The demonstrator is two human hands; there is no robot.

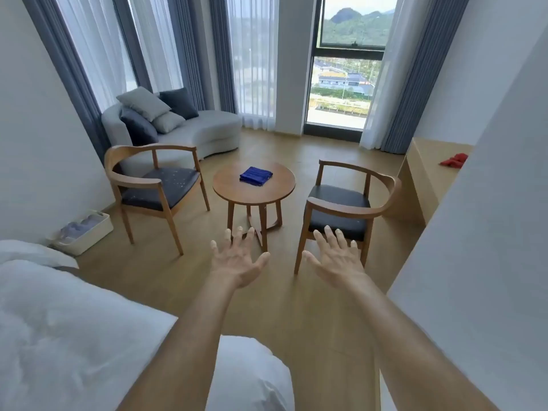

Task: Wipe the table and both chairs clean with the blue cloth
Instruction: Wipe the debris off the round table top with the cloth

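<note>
Ahead of you, the folded blue cloth (256, 175) lies on the round wooden worktop (237, 192), between two dark-cushioned wooden armchairs (154, 185) (345, 209). Your left hand (237, 259) and right hand (336, 259) are spread wide, holding nothing. No writing is readable.

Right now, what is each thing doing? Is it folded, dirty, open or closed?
blue cloth: folded, lying on the table
table: bare wood around the cloth
left chair: seat speckled with pale crumbs
right chair: seat mostly clean
left hand: open, empty
right hand: open, empty
</note>
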